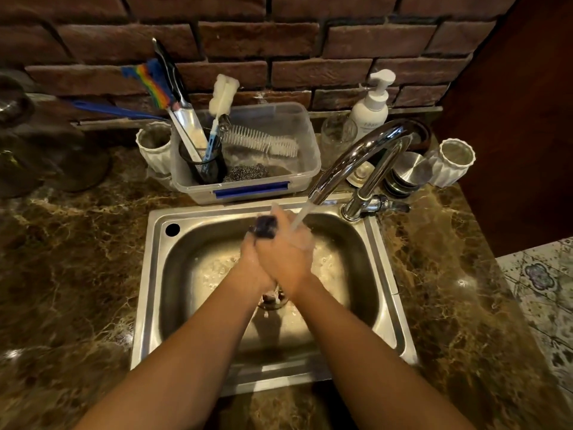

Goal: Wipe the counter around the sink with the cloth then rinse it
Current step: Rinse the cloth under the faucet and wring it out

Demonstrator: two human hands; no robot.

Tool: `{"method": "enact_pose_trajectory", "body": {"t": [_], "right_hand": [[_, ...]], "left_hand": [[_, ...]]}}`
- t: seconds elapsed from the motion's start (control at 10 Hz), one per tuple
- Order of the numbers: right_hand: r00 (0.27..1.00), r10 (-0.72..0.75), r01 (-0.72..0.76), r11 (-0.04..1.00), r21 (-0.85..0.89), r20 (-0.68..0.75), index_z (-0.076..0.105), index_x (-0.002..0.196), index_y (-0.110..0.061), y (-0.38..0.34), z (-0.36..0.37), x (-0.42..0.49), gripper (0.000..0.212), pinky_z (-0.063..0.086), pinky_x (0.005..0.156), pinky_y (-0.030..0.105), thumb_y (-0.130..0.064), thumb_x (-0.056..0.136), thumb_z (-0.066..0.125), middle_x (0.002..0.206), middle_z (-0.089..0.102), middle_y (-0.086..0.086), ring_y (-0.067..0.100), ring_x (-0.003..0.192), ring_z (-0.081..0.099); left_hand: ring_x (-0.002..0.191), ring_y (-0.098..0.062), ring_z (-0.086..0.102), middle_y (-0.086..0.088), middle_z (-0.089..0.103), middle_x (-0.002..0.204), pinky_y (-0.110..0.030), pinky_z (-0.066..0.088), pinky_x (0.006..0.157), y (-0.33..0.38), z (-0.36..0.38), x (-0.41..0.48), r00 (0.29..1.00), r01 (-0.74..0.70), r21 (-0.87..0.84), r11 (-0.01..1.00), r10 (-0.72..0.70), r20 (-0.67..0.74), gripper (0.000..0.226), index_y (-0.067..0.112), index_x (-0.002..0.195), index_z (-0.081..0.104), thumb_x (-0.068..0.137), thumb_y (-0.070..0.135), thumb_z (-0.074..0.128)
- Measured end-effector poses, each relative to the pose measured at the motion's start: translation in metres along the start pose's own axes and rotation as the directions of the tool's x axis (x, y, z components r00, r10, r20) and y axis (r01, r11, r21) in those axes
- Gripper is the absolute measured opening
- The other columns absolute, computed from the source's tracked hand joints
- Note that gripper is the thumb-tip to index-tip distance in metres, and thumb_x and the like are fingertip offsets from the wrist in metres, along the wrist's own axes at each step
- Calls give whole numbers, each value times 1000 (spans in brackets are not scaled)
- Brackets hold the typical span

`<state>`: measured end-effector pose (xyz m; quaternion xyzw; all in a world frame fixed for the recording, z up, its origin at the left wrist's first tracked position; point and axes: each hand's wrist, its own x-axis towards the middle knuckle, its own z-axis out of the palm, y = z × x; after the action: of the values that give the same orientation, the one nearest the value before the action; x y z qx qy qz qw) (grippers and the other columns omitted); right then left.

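Over the steel sink (155, 274) my two hands are pressed together under running water from the chrome faucet (350, 156). My right hand (288, 256) lies over my left hand (251, 256). Between them they squeeze a small dark cloth (265, 227), only its bunched top showing above the fingers. The stream hits my right hand's fingers. The brown marble counter (77, 259) looks wet and glossy around the sink.
A clear plastic bin (297, 169) with brushes, a steel scourer (246, 173) and a black mesh cup stands behind the sink. A white pump bottle (370, 107), white ribbed cups (452, 161) and steel lids sit near the faucet. Brick wall behind; the counter edge drops off at right.
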<state>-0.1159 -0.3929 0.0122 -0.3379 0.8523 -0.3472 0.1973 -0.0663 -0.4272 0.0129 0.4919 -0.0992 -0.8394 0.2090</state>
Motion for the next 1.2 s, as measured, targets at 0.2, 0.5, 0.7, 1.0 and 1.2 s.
{"method": "enact_pose_trajectory", "body": {"t": [0.2,0.5,0.7,1.0,1.2], "right_hand": [[818,527,-544,839,13,230,65,89,-21,60,5,50,31,58,89,41,-52,89,64,94,70,3,21,93,69],[813,580,-551,793,259,-47,65,104,-9,121,-83,29,18,56,83,38,-23,99,54,95,69,9,22,80,65],[846,506,-493,862,114,-167,38,152,-13,132,-142,48,67,37,116,38,-32,92,62,148,51,10,27,134,49],[758,650,-465,593,658,-50,63,69,-3,140,-147,71,7,41,47,28,-8,74,60,87,73,22,18,53,54],[775,616,-439,359,823,145,58,104,-10,113,-149,31,11,39,40,19,-11,96,51,74,58,1,8,52,47]], "left_hand": [[99,-30,70,-21,70,112,-43,56,95,12,-20,20,945,182,416,891,-275,176,45,1,120,70,85,28,75],[110,-35,65,-23,69,117,-51,48,103,26,-24,17,946,135,336,932,-223,238,46,-1,122,65,84,24,66],[114,-36,66,-25,67,126,-52,48,102,17,-10,15,957,156,264,952,-212,199,43,1,130,60,101,31,50],[129,-40,56,-25,63,133,-55,36,114,14,-4,-3,968,123,117,986,-145,205,47,0,120,70,95,38,57],[120,-38,57,-20,63,125,-53,35,115,13,8,-12,964,130,214,968,-174,201,69,1,119,67,84,61,65]]}}
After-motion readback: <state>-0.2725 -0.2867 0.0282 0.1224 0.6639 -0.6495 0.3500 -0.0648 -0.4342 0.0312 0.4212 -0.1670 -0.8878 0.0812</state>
